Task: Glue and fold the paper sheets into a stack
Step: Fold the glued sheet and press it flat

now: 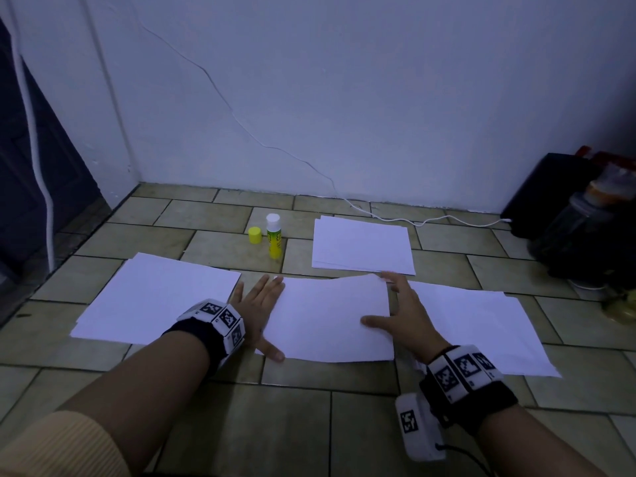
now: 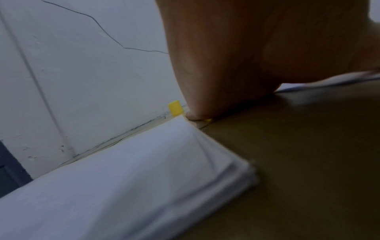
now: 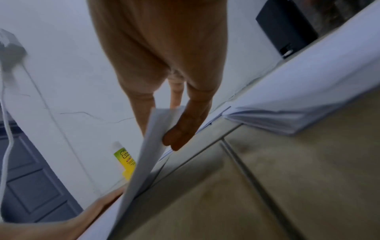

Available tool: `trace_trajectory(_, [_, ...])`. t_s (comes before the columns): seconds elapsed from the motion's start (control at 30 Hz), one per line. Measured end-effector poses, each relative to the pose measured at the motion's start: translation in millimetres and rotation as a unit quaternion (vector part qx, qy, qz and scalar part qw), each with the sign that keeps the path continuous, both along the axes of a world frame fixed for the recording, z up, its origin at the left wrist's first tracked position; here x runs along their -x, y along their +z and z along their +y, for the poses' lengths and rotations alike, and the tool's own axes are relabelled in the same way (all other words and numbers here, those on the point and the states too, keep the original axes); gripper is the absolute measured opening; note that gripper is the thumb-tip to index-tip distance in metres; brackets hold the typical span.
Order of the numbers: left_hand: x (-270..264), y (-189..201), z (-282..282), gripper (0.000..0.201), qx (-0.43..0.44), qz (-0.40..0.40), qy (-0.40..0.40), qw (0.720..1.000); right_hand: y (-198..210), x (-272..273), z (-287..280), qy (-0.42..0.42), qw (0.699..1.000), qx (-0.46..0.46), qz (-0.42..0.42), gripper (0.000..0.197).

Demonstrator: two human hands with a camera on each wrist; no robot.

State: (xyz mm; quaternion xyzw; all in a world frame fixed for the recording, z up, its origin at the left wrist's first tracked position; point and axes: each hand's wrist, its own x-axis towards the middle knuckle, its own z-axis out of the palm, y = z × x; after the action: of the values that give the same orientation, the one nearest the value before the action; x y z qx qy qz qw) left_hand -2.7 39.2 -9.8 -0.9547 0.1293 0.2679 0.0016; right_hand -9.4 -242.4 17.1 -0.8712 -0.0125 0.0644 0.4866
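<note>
- Landmark: green-and-yellow glue stick [image 1: 274, 237], upright on the tan tiled floor [image 1: 309, 407], white tip bare; its round yellow cap [image 1: 254, 235] stands just to its left, apart from it.
- Task's thing: the white folded paper sheet [image 1: 330, 318] lies on the floor nearer the person than the glue stick, between both hands.
- Left hand [image 1: 258, 311]: fingers straight and spread, palm down at the sheet's left edge, nothing clasped.
- Right hand [image 1: 402, 315]: thumb on top of the sheet, fingertips [image 3: 179, 138] under its right edge, which is lifted and bowed in the right wrist view. Grip: a light pinch on the sheet.
- Other white paper: a flat pile to the left [image 1: 155, 301] of the sheet, another to its right [image 1: 481, 328], and a smaller pile [image 1: 361, 247] right of the glue stick.
- Handling, judged: paper is very light, limp, smooth on tile; it bows when lifted at one edge and creases easily. Best taken at an edge or corner, one palm flat to stop sliding.
- Writing: the glue stick label shows "G..." over "St..." in the right wrist view; the rest is blurred. Square black-and-white markers on both wristbands [image 1: 216, 318], with no words that can be made out.
</note>
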Motion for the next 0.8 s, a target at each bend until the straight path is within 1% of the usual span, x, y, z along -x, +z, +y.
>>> trace_trajectory(0.07, [1,1,-1,0.134,0.001,0.001,0.004,1.0,-9,6,-3,0.012,0.999,-0.022,0.035,0.047])
trace_trajectory(0.1, [1,2,-1,0.132,0.0,0.003,0.007,1.0,-12,9,-5,0.027,0.998,-0.022,0.045,0.037])
trace_trajectory(0.17, [2,3,-1,0.13,-0.004,0.002,0.01,1.0,-13,11,-8,0.04,0.998,-0.008,0.041,0.029])
trace_trajectory(0.33, [1,4,-3,0.128,-0.017,0.008,0.017,1.0,13,4,-31,-0.006,0.999,-0.047,-0.017,0.037])
trace_trajectory(0.37, [-1,4,-3,0.134,-0.015,0.012,0.015,1.0,20,0,-38,-0.01,0.998,-0.054,-0.026,0.038])
trace_trajectory(0.43, [-3,7,-3,0.158,-0.005,0.021,0.01,1.0,34,-11,-50,-0.027,0.995,-0.08,-0.044,0.039])
trace_trajectory(0.47, [-3,7,-3,0.167,-0.001,0.024,0.009,1.0,40,-19,-54,-0.04,0.994,-0.092,-0.053,0.037])
trace_trajectory(0.5, [-4,6,-3,0.17,0.002,0.024,0.012,1.0,44,-27,-56,-0.054,0.992,-0.098,-0.061,0.035])
trace_trajectory(0.57, [-5,4,-3,0.171,0.006,0.024,0.019,1.0,48,-50,-58,-0.079,0.991,-0.084,-0.073,0.035])
trace_trajectory(0.63, [-5,3,-3,0.168,0.009,0.015,0.026,0.999,44,-79,-58,-0.091,0.992,-0.051,-0.071,0.037])
trace_trajectory(0.67, [-5,2,-4,0.164,0.006,0.009,0.031,0.999,40,-95,-57,-0.09,0.993,-0.027,-0.067,0.038])
trace_trajectory(0.73, [-4,1,-4,0.143,-0.001,0.009,0.035,0.999,29,-122,-53,-0.082,0.995,0.026,-0.055,0.038])
trace_trajectory(0.77, [-4,2,-4,0.138,0.0,0.013,0.035,0.999,24,-133,-51,-0.078,0.995,0.047,-0.045,0.038])
trace_trajectory(0.8, [-5,2,-3,0.144,0.003,0.016,0.034,0.999,19,-141,-50,-0.076,0.995,0.06,-0.031,0.038])
